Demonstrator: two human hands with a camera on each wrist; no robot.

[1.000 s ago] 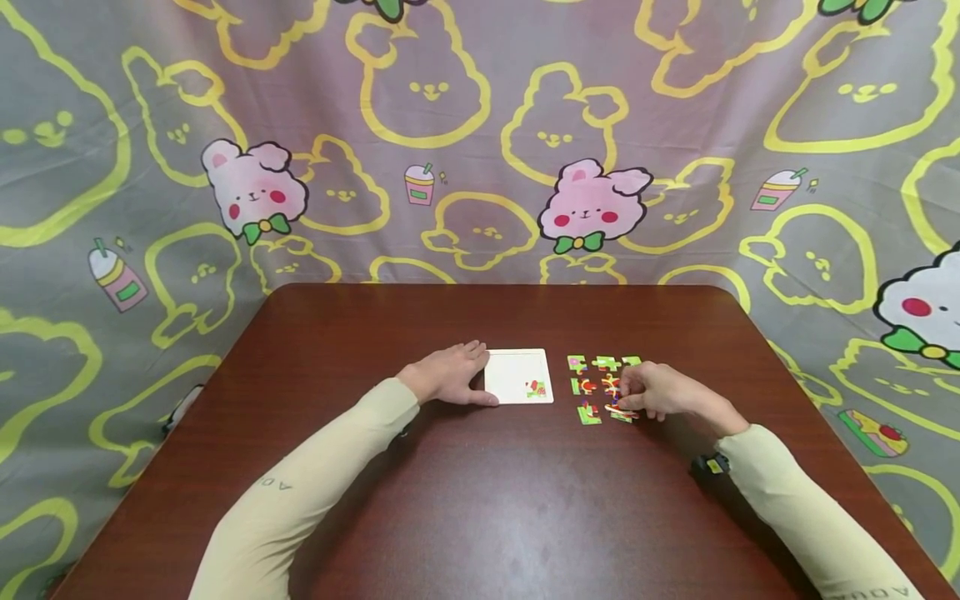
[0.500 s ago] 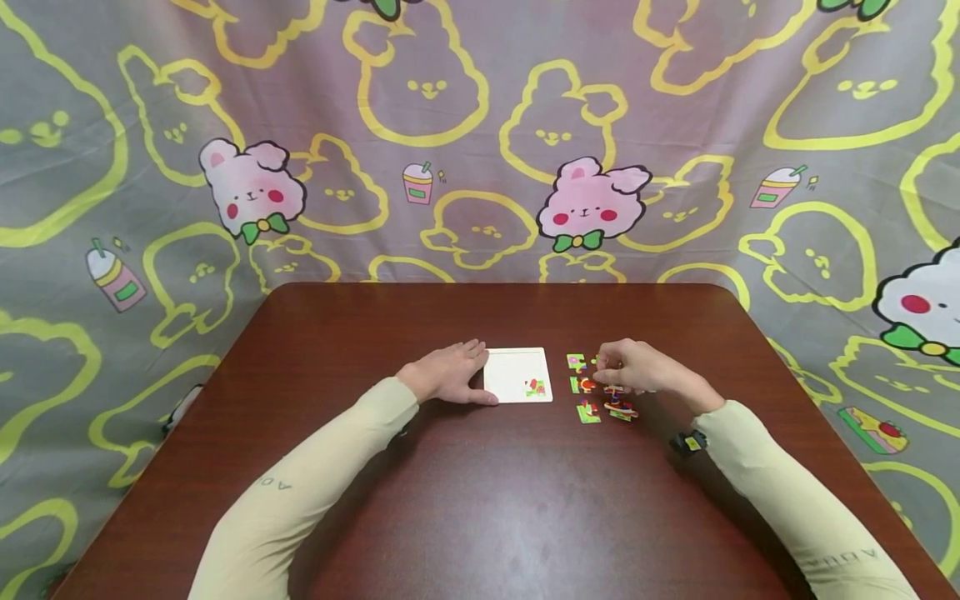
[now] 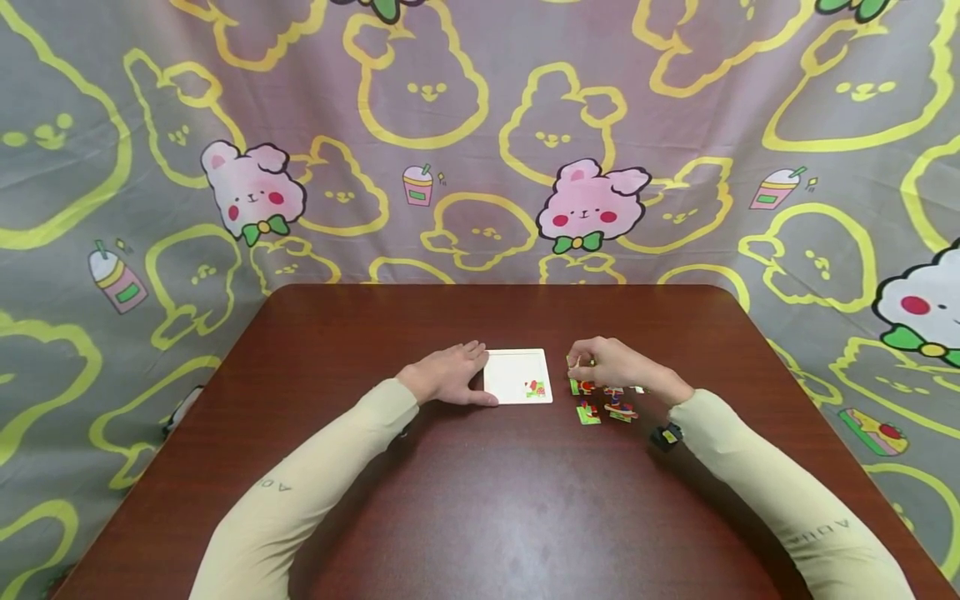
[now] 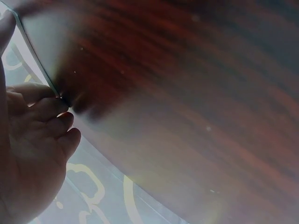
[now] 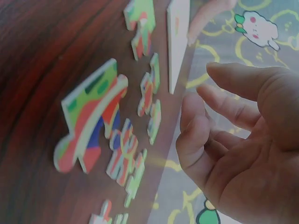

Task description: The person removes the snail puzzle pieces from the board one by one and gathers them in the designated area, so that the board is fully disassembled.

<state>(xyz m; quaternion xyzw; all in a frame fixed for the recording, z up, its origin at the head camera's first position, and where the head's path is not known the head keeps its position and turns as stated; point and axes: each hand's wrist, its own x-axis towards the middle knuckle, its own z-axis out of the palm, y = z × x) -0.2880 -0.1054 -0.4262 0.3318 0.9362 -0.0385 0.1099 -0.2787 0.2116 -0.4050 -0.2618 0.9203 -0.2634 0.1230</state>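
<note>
My left hand rests with extended fingers along the left side of a white puzzle tray. One red and green jigsaw piece lies in the tray's lower right corner. Right of the tray, my right hand hovers over the upper left of a group of loose pieces, hiding some of them. In the right wrist view its thumb stands apart from the loosely bent fingers, with nothing between them. A skateboard-patterned piece looks tilted there. The left wrist view shows fingertips at the tray edge.
Other loose pieces lie nearer the person, among them a green and red jigsaw piece. Everything sits on a dark red-brown table. A cartoon-patterned cloth hangs behind and beside it.
My right hand has moved left and slightly away from me, from the nearer right pieces to the far left ones, uncovering the skateboard piece. The left hand and tray have stayed put.
</note>
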